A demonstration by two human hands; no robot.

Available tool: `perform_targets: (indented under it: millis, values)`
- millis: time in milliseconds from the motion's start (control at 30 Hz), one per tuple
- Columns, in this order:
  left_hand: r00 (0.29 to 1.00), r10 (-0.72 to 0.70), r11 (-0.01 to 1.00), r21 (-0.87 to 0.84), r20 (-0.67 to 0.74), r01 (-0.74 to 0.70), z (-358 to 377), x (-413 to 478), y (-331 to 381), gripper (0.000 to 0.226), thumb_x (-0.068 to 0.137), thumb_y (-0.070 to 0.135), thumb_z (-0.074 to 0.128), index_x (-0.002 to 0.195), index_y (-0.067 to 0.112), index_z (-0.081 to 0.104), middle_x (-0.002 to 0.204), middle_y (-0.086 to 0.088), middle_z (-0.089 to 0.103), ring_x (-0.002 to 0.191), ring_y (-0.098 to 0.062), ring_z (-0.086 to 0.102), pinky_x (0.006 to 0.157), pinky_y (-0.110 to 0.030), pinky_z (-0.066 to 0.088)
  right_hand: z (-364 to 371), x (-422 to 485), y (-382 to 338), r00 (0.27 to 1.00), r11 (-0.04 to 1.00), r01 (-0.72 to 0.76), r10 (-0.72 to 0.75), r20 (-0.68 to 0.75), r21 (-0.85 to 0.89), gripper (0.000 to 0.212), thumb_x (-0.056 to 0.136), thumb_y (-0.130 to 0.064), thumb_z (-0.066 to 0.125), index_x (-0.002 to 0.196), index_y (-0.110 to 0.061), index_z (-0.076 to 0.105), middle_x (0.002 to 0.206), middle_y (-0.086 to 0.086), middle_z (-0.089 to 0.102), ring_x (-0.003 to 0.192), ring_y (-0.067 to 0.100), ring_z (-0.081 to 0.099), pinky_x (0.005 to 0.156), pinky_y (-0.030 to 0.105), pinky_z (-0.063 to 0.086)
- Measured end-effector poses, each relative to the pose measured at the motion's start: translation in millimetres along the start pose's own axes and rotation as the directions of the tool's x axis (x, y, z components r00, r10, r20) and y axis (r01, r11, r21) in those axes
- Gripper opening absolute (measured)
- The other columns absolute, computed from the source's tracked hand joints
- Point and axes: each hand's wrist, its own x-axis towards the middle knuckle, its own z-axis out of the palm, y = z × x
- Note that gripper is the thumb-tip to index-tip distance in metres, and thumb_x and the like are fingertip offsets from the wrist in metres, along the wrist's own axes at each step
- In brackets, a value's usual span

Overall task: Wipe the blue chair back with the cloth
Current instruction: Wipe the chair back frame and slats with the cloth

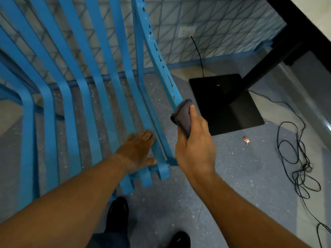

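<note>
Clearly the right hand (195,145) is clenched round the bunched grey cloth (182,117), whose far end touches the blue chair back (100,72) at its outer rail (157,56), just beyond the fingertips. To wipe well, I'd press the cloth flat to that rail, run its whole length, then take each of the slats (114,97). Just beside it, the left hand (138,151) lies flat with straight fingers on the slats, probably steadying the frame. Beyond the cloth the rail carries a row of brownish marks, chips or holes, I cannot tell.
</note>
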Motion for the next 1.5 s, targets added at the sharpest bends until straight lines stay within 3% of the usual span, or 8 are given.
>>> perform_targets:
  millis: [200, 400, 733, 900, 1067, 1233, 1400, 1500]
  values:
    - [0.998, -0.029, 1.000, -0.005, 0.053, 0.030, -14.4, 2.0, 11.5, 0.094, 0.084, 0.062, 0.051, 0.152, 0.015, 0.005, 0.160, -0.003, -0.002, 0.146, -0.023, 0.007, 0.118, -0.037, 0.009, -0.3, -26.4, 21.8, 0.967, 0.967, 0.252, -0.254, -0.031, -0.040, 0.065, 0.094, -0.036, 0.035, 0.152, -0.034, 0.008, 0.161, -0.003, 0.008, 0.142, 0.019, 0.023, 0.107, 0.039, 0.035]
    - [0.999, -0.038, 0.999, 0.014, -0.033, 0.039, -13.1, -0.9, 20.0, 0.089, 0.086, 0.059, 0.050, 0.150, 0.008, 0.013, 0.159, -0.009, 0.004, 0.145, -0.025, 0.009, 0.118, -0.041, 0.013, -10.5, -9.4, 13.3, 0.995, 0.981, 0.082, -0.090, 0.037, 0.175, 0.066, 0.097, -0.030, 0.047, 0.149, -0.047, 0.011, 0.154, -0.018, 0.022, 0.121, -0.002, 0.039, 0.090, 0.023, 0.052]
    - [0.991, -0.014, 0.999, -0.052, -0.135, 0.007, 1.1, 4.2, 14.8, 0.090, 0.080, 0.064, 0.055, 0.149, 0.017, 0.020, 0.156, -0.002, 0.020, 0.142, -0.022, 0.021, 0.115, -0.045, 0.023, -5.0, -17.9, 21.3, 0.957, 0.957, 0.290, -0.289, 0.028, -0.017, 0.065, 0.096, -0.036, 0.040, 0.151, -0.040, 0.005, 0.160, -0.014, 0.000, 0.145, 0.017, 0.016, 0.109, 0.041, 0.028]
    - [0.997, -0.042, 0.998, -0.045, -0.063, 0.039, -2.5, 0.3, 16.0, 0.091, 0.084, 0.060, 0.051, 0.150, 0.012, 0.011, 0.160, -0.005, 0.000, 0.146, -0.022, 0.003, 0.119, -0.045, 0.009, -11.6, 8.7, 3.4, 0.994, 0.999, -0.012, 0.007, 0.108, 0.048, 0.067, 0.096, -0.037, 0.044, 0.151, -0.041, 0.007, 0.146, -0.009, 0.037, 0.114, 0.011, 0.052, 0.087, 0.040, 0.056]
    - [0.997, -0.039, 0.997, -0.067, -0.063, 0.035, -3.0, -0.1, 15.9, 0.092, 0.085, 0.059, 0.052, 0.150, 0.013, 0.008, 0.160, -0.005, 0.000, 0.146, -0.022, 0.001, 0.118, -0.050, 0.008, -5.0, 13.4, -9.1, 0.985, 0.970, 0.168, -0.156, 0.079, -0.176, 0.069, 0.090, -0.040, 0.036, 0.153, -0.032, 0.009, 0.159, 0.001, 0.018, 0.132, 0.023, 0.035, 0.099, 0.045, 0.049]
    - [0.996, -0.039, 0.997, -0.073, -0.075, 0.033, -1.9, 1.7, 13.8, 0.093, 0.083, 0.061, 0.053, 0.151, 0.015, 0.009, 0.160, -0.002, 0.003, 0.146, -0.021, 0.003, 0.118, -0.050, 0.009, -11.0, -8.8, 10.4, 0.974, 0.976, 0.217, -0.217, 0.072, 0.002, 0.070, 0.098, -0.028, 0.045, 0.150, -0.040, -0.002, 0.161, -0.006, 0.009, 0.140, 0.022, 0.030, 0.105, 0.038, 0.042]
    - [0.999, -0.036, 0.995, -0.094, -0.040, 0.033, -4.8, 0.6, 14.1, 0.092, 0.085, 0.059, 0.052, 0.150, 0.011, 0.009, 0.160, -0.005, -0.003, 0.147, -0.022, -0.002, 0.118, -0.050, 0.006, -17.1, 22.4, -4.1, 0.989, 0.999, -0.038, 0.033, 0.142, 0.035, 0.064, 0.098, -0.035, 0.045, 0.153, -0.034, 0.013, 0.132, -0.005, 0.048, 0.106, 0.012, 0.054, 0.089, 0.039, 0.054]
    - [0.998, -0.033, 0.992, -0.127, -0.061, 0.025, -7.0, -1.5, 12.7, 0.092, 0.085, 0.058, 0.054, 0.150, 0.010, 0.010, 0.160, -0.006, -0.001, 0.147, -0.022, -0.002, 0.118, -0.050, 0.005, -11.1, 29.3, -18.7, 0.990, 0.995, 0.061, -0.050, 0.130, -0.082, 0.067, 0.094, -0.045, 0.034, 0.154, -0.032, 0.008, 0.140, -0.004, 0.039, 0.111, 0.013, 0.049, 0.090, 0.041, 0.053]
